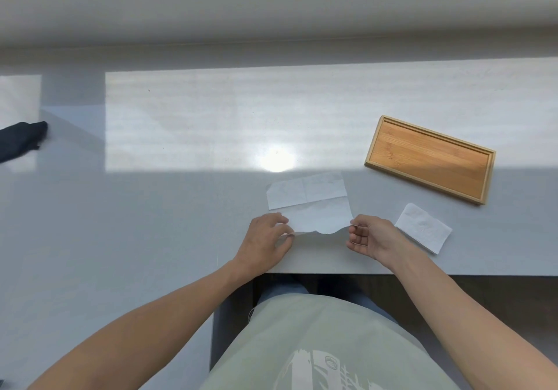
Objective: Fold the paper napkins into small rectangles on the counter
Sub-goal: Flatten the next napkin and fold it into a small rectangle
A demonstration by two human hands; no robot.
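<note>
A white paper napkin lies unfolded on the grey counter near its front edge. Its near edge is lifted off the surface and sags in the middle. My left hand pinches the near left corner. My right hand pinches the near right corner between thumb and fingertips. The far half of the napkin rests flat, with crease lines showing. A second white napkin, folded into a small rectangle, lies to the right of my right hand.
A shallow wooden tray with nothing in it sits at the right, beyond the folded napkin. A dark cloth-like object lies at the far left edge. The counter's front edge runs just below my wrists.
</note>
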